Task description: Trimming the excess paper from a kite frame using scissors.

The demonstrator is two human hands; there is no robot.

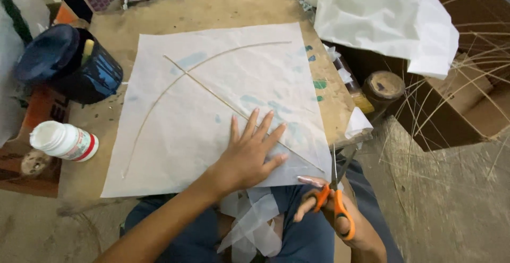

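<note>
A square sheet of thin white paper (212,98) lies on a worn wooden board (234,5). A straight thin stick (223,101) and a bowed stick (159,93) cross on it. My left hand (249,154) presses flat on the sheet's near right part, fingers spread. My right hand (332,215) grips orange-handled scissors (334,188), blades pointing up at the sheet's near right corner. Loose paper scraps (255,220) hang over my lap.
A white glue bottle (64,141) lies at the left beside a dark blue tub (69,61) with a brush. Crumpled white paper (382,13) sits at the upper right over a cardboard box (457,114). Several thin bamboo strips (451,82) fan out at the right.
</note>
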